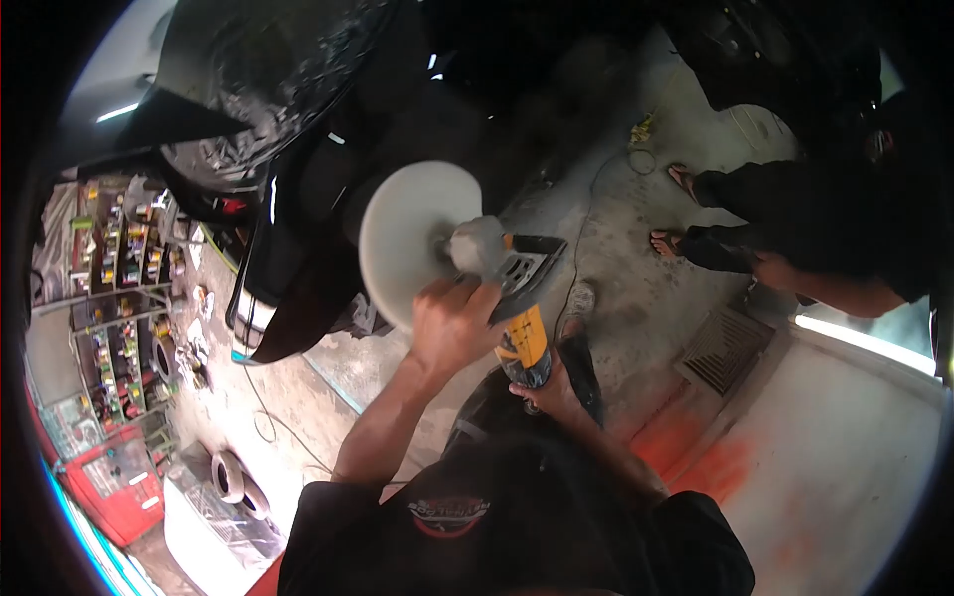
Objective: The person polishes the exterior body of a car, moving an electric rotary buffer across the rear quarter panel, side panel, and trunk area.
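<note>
A yellow and black polisher (526, 345) with a large, round white pad (412, 233) is held in front of my body. My left hand (452, 323) is closed around its front part, just behind the grey head (479, 246). Lower down, my right hand (553, 393) wraps around the rear end of the body; some of its fingers are hidden. The pad faces a glossy black car panel (323, 204) that shows light reflections. Whether pad and panel touch, I cannot tell.
At the right stands another person in dark trousers (765, 209) and sandals, a hand (780, 273) hanging low. A cord (588, 209) crosses the concrete floor near a metal grate (730, 348). Shelves of cans (124, 243), a red cabinet (117, 484) and tires (229, 477) stand left.
</note>
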Action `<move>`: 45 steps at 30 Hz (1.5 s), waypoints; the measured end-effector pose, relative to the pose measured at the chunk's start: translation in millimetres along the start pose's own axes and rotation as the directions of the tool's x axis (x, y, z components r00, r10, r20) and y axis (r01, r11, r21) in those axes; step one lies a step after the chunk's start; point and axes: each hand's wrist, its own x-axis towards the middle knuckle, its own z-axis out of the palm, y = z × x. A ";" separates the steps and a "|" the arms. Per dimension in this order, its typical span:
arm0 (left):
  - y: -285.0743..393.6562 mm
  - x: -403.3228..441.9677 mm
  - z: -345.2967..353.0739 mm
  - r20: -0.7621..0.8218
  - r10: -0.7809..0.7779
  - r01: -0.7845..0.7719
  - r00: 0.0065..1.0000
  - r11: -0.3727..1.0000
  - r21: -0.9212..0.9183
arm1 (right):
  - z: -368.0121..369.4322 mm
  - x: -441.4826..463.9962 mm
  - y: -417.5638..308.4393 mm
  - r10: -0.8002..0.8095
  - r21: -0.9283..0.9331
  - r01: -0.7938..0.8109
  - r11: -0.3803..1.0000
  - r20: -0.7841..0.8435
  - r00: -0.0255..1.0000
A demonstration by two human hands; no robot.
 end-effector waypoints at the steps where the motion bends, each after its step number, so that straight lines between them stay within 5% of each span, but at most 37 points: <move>1: 1.0 18.1 16.9 0.012 0.022 -0.023 1.000 1.000 0.008 | -7.7 7.8 2.2 -0.021 0.066 0.022 0.998 -0.018 1.000; 5: 2.3 95.4 76.1 0.173 0.034 -0.038 0.984 0.999 0.020 | -45.7 49.4 -7.6 0.035 0.322 -0.009 0.947 -0.075 0.997; 8: 7.5 152.3 111.0 0.188 0.063 -0.063 0.980 0.998 -0.009 | -90.2 89.1 -17.2 0.082 0.362 -0.074 0.929 -0.007 0.997; 9: 9.1 171.2 123.7 0.175 0.074 -0.072 0.982 0.997 -0.016 | -101.1 101.0 -23.5 0.052 0.293 -0.013 0.956 -0.126 0.991; 12: 15.1 225.7 150.3 0.242 0.060 -0.068 0.968 0.997 0.025 | -136.2 139.9 -21.0 0.186 0.448 -0.158 0.880 -0.018 0.982; 19: 36.6 323.0 192.7 0.304 0.020 -0.065 0.953 0.988 0.141 | -193.0 208.7 -43.8 0.096 0.632 -0.048 0.773 -0.042 0.995; 25: 19.8 319.5 247.3 0.315 0.092 -0.144 0.945 0.978 0.147 | -186.8 216.4 -15.1 0.158 0.703 -0.073 0.707 -0.056 0.986; 32: 8.9 271.1 295.0 0.533 0.001 -0.119 0.846 0.975 0.187 | -159.0 188.9 44.9 0.232 0.762 -0.161 0.627 0.015 0.973; 45: 24.0 361.4 375.5 0.469 -0.054 -0.057 0.882 0.974 0.220 | -256.6 273.6 49.2 0.232 0.734 -0.149 0.662 -0.012 0.973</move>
